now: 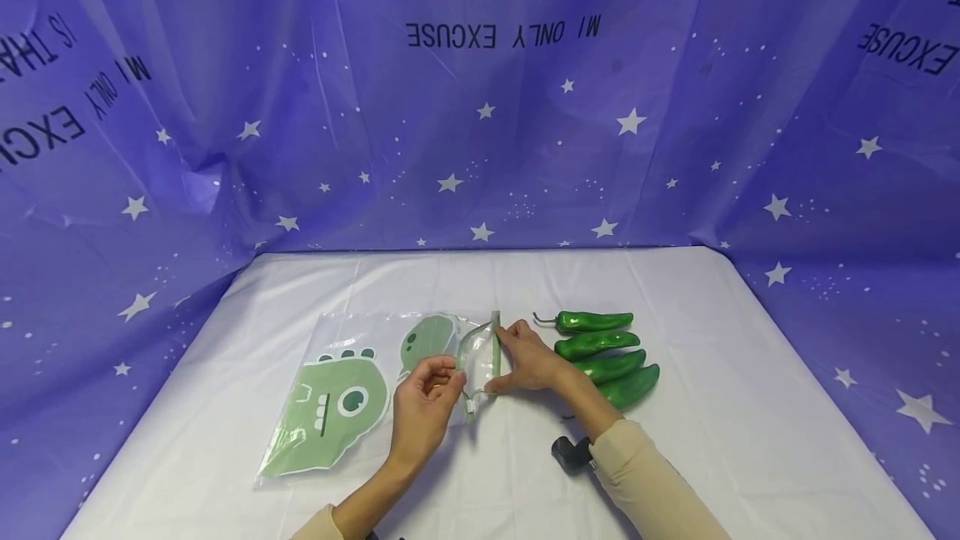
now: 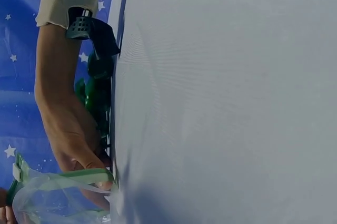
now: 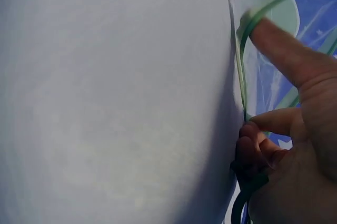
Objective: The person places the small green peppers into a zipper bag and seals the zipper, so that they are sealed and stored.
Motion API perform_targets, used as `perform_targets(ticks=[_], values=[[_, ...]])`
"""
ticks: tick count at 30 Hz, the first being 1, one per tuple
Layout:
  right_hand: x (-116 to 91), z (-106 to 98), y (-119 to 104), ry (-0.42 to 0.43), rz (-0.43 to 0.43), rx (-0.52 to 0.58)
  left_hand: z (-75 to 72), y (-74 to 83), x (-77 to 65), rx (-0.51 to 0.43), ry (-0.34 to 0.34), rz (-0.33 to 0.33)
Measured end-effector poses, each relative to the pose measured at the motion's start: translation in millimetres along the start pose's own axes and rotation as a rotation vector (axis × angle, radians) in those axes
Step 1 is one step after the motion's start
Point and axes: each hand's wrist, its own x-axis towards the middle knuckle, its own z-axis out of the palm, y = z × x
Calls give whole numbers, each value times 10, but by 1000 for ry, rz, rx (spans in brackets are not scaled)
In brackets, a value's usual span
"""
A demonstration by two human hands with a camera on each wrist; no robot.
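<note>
A clear slider zip bag [image 1: 330,415] with a green cartoon dinosaur print lies flat on the white table, its mouth spread apart at the right end. My left hand [image 1: 423,411] pinches one green-edged side of the mouth between thumb and fingers. On the opposite rim, my right hand [image 1: 532,361] grips the green strip [image 3: 279,1], thumb and fingers set apart along it. The right wrist view shows one extended digit against this strip and other fingers curled below. Several long green peppers [image 1: 596,322] lie in a stack of rows just beyond the right hand.
A white cloth covers the table [image 1: 720,357]. Purple curtain fabric [image 1: 480,148] with stars and lettering surrounds the far side and both flanks. A black camera mount [image 1: 572,455] sticks out under the right wrist, close to the tabletop.
</note>
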Motion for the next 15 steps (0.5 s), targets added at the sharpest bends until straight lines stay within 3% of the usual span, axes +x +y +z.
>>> perform_targets(ticks=[5,10,12,15], values=[[-24,4,-45,-44,10,-76,-18,-175,24,1,5,-37],[-29,11,-68,-58,12,-152,-47,-177,42,-27,1,-40],[-29,9,-71,-54,14,-157,-60,-153,36,7,-21,-47],[-24,15,-66,-43,19,-170,-86,-140,23,149,-81,-52]])
